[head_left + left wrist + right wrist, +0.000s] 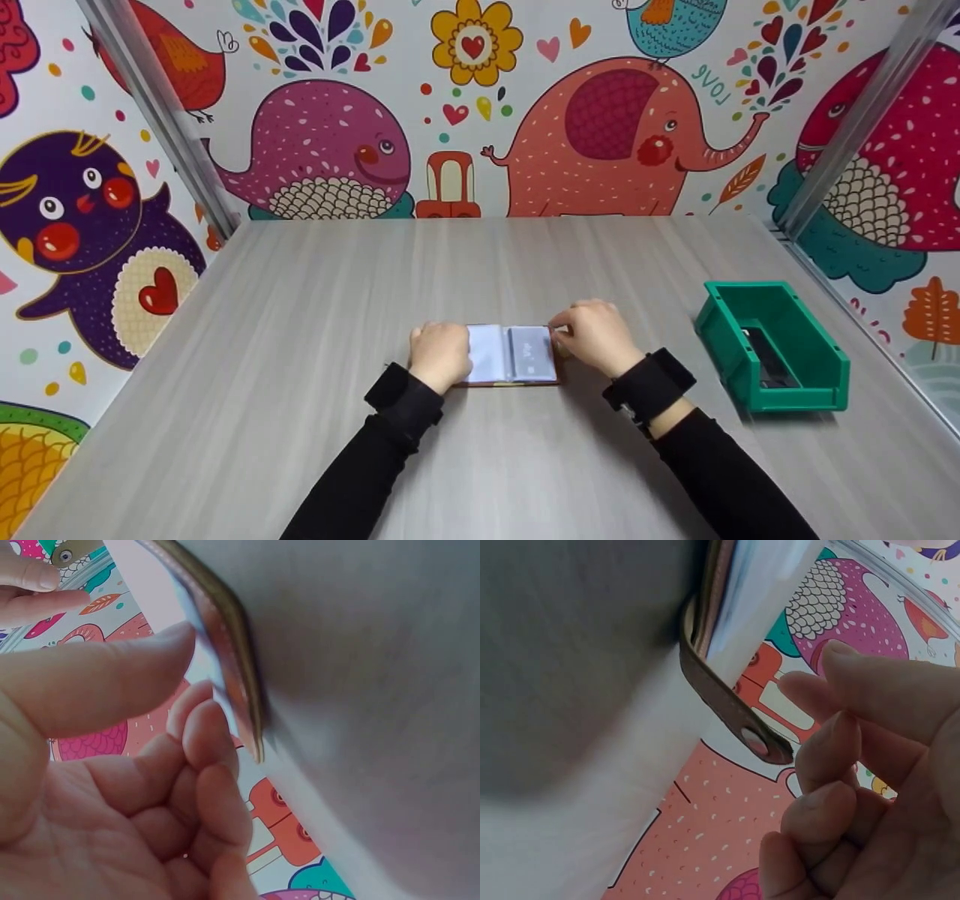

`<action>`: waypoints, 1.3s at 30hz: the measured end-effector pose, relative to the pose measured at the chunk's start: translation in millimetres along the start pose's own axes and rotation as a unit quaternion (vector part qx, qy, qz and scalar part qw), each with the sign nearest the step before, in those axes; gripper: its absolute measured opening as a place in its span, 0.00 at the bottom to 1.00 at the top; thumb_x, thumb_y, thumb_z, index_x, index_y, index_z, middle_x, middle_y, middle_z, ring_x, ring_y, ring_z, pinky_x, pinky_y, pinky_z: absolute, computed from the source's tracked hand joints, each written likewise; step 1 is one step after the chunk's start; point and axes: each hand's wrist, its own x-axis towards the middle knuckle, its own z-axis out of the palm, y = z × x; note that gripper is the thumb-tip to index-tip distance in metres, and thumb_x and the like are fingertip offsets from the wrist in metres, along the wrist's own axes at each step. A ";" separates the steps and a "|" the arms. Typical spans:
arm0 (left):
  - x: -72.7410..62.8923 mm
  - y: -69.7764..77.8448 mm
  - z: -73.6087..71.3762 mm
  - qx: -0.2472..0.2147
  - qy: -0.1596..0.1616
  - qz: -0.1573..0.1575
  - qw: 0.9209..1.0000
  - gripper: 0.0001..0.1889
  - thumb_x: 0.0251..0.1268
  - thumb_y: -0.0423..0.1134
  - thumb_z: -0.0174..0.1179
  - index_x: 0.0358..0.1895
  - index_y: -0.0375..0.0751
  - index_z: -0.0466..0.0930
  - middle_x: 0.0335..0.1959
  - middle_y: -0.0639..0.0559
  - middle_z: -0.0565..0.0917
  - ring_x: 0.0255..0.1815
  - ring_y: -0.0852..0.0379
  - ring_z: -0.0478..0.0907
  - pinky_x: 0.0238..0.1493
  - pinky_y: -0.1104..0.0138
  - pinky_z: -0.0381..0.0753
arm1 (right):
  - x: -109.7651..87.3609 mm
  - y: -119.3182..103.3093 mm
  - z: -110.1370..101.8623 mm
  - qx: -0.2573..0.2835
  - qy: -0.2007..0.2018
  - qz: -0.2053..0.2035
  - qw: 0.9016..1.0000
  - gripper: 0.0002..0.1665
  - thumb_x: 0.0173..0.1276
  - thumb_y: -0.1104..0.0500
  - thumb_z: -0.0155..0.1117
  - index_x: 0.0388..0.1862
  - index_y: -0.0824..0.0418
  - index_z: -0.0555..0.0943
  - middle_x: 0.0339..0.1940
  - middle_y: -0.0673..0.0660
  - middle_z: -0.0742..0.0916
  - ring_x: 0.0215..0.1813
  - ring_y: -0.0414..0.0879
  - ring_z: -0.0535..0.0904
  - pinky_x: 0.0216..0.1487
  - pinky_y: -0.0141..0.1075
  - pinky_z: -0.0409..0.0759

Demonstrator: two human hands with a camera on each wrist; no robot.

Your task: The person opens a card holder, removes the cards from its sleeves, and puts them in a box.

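Note:
A small card holder point(486, 354) lies spread out on the table, its clear sleeves showing; a pale card point(532, 352) is in the right-hand sleeve. My left hand point(441, 352) holds its left side, thumb against the sleeves and fingers curled by the cover edge. At the right edge is my right hand point(598, 336), fingers loosely bent. In the right wrist view those fingers look apart from the holder, with nothing visible between them. A brown strap point(724, 705) with a metal snap sticks out from the cover near the right fingertips.
A green plastic bin point(802, 398) stands on the table to the right, with a dark flat object point(770, 358) inside. Printed cartoon panels point(465, 112) wall in the back and sides of the grey table point(300, 300).

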 end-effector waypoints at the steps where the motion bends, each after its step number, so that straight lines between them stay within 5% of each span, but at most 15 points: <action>1: 0.1 0.0 0.2 0.000 0.000 0.000 1.000 0.09 0.47 0.32 0.65 0.18 0.45 0.74 0.28 0.48 0.82 0.37 0.43 0.78 0.39 0.55 0.68 | 0.4 -0.1 0.8 0.002 -0.003 0.001 1.000 0.07 0.58 0.61 0.73 0.36 0.58 0.90 0.26 0.53 0.84 0.34 0.54 0.78 0.41 0.51 0.73; 14: 0.5 -0.1 2.3 -0.004 0.001 0.001 1.000 0.12 0.49 0.32 0.66 0.17 0.44 0.72 0.29 0.47 0.82 0.37 0.42 0.77 0.38 0.54 0.68 | 3.6 -2.1 13.3 -0.004 0.020 -0.034 0.999 0.07 0.54 0.65 0.74 0.33 0.59 0.91 0.26 0.56 0.86 0.33 0.56 0.80 0.36 0.49 0.76; 30: 0.0 -0.2 1.9 -0.009 0.001 -0.003 1.000 0.10 0.47 0.32 0.67 0.19 0.44 0.74 0.27 0.49 0.81 0.36 0.44 0.77 0.39 0.55 0.68 | 6.8 -4.6 19.3 -0.035 -0.013 -0.010 0.999 0.10 0.53 0.65 0.76 0.37 0.59 0.91 0.31 0.58 0.88 0.35 0.58 0.81 0.38 0.51 0.76; 39: -0.7 -0.2 1.5 -0.009 0.007 0.001 1.000 0.09 0.47 0.31 0.66 0.18 0.44 0.74 0.26 0.49 0.81 0.35 0.43 0.78 0.38 0.55 0.68 | 7.6 -5.1 20.9 -0.054 -0.004 -0.041 0.998 0.06 0.50 0.64 0.77 0.28 0.56 0.90 0.25 0.57 0.86 0.30 0.58 0.79 0.34 0.51 0.75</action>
